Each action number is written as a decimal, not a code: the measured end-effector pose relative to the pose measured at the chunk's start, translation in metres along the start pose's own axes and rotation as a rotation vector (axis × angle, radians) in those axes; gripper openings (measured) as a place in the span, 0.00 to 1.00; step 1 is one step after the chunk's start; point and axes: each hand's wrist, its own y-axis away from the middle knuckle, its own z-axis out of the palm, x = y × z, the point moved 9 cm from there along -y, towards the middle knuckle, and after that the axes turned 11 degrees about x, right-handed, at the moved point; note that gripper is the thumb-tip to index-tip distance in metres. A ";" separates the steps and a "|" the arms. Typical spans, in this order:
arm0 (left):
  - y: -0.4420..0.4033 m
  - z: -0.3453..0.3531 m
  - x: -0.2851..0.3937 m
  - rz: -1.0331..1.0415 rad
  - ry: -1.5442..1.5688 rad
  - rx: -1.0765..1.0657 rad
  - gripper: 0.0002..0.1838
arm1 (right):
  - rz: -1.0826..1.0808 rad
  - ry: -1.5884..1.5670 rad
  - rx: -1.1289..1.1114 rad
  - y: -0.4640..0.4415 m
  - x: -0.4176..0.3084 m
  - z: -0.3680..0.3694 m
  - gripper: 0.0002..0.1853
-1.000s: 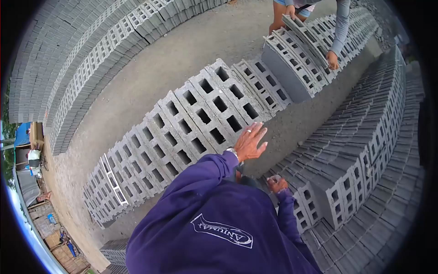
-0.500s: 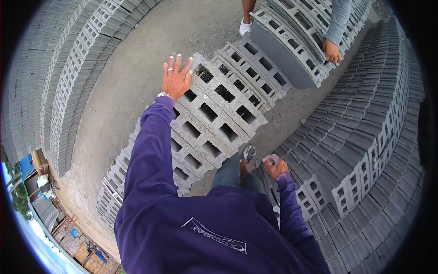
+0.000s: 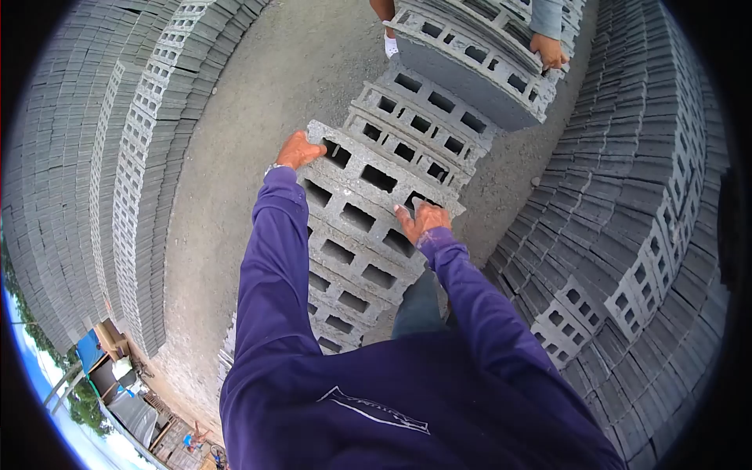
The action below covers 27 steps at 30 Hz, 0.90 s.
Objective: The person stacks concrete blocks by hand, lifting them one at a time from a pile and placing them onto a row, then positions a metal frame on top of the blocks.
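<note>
A row of grey hollow concrete blocks (image 3: 338, 252) stands with the holes facing up. My left hand (image 3: 300, 150) grips the left end of the block at the row's far part (image 3: 356, 173), its thumb by the end hole. At that same block's right end, my right hand (image 3: 424, 221) has its fingers in or over the end hole, the thumb on the near side; the fingertips are partly hidden. Just beyond, narrower blocks (image 3: 411, 139) lie against the held one.
Another person's hand (image 3: 550, 52) holds a block in the stack (image 3: 470, 74) at the top. Long rows of stacked blocks (image 3: 145, 149) curve along the left, and more stacks (image 3: 619, 180) fill the right. Bare ground (image 3: 235, 117) runs between. A shelter (image 3: 129, 407) stands lower left.
My left hand has gone from spread fingers above the row to a grip on the block's end. My right hand has moved up and left onto its other end. The view has shifted.
</note>
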 end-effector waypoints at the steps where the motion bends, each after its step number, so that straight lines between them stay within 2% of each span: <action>1: 0.003 -0.008 0.002 0.007 0.044 0.081 0.33 | 0.014 -0.025 0.010 0.001 -0.001 0.002 0.39; 3: 0.001 -0.008 0.002 0.045 -0.043 0.099 0.32 | 0.075 -0.050 -0.080 -0.002 -0.001 0.011 0.43; 4: 0.006 -0.014 0.015 0.056 -0.040 0.064 0.30 | 0.169 -0.120 -0.018 -0.003 0.006 0.013 0.48; 6: 0.035 -0.015 0.039 0.076 -0.051 -0.014 0.29 | 0.306 -0.195 -0.053 0.001 0.029 0.014 0.50; 8: 0.062 -0.042 0.077 0.146 -0.196 0.164 0.26 | 0.556 -0.380 -0.089 0.008 0.051 0.015 0.54; 9: 0.074 -0.046 0.091 0.192 -0.223 0.202 0.25 | 0.581 -0.394 -0.071 0.011 0.054 0.014 0.54; 11: 0.104 -0.047 0.119 0.272 -0.249 0.231 0.24 | 0.718 -0.405 0.109 0.026 0.073 0.007 0.49; 12: 0.122 -0.053 0.134 0.266 -0.275 0.274 0.23 | 0.809 -0.563 0.199 0.037 0.086 0.006 0.43; 15: 0.167 -0.059 0.185 0.275 -0.300 0.343 0.22 | 0.833 -0.723 0.314 0.048 0.122 0.011 0.39; 17: 0.196 -0.051 0.211 0.354 -0.299 0.377 0.21 | 0.891 -0.728 0.293 0.069 0.143 0.008 0.37; 19: 0.233 -0.047 0.239 0.373 -0.240 0.394 0.21 | 0.844 -0.840 0.325 0.103 0.164 -0.006 0.37; 21: 0.269 -0.035 0.260 0.440 -0.142 0.365 0.21 | 0.899 -0.816 0.429 0.152 0.190 -0.038 0.37; 23: 0.304 -0.017 0.277 0.449 -0.126 0.324 0.21 | 0.853 -0.718 0.340 0.194 0.217 -0.071 0.35; 25: 0.338 0.010 0.290 0.450 -0.096 0.310 0.22 | 0.910 -0.540 0.534 0.246 0.255 -0.098 0.32; 27: 0.378 0.043 0.309 0.517 0.181 0.242 0.18 | 0.961 -0.509 0.501 0.298 0.291 -0.126 0.29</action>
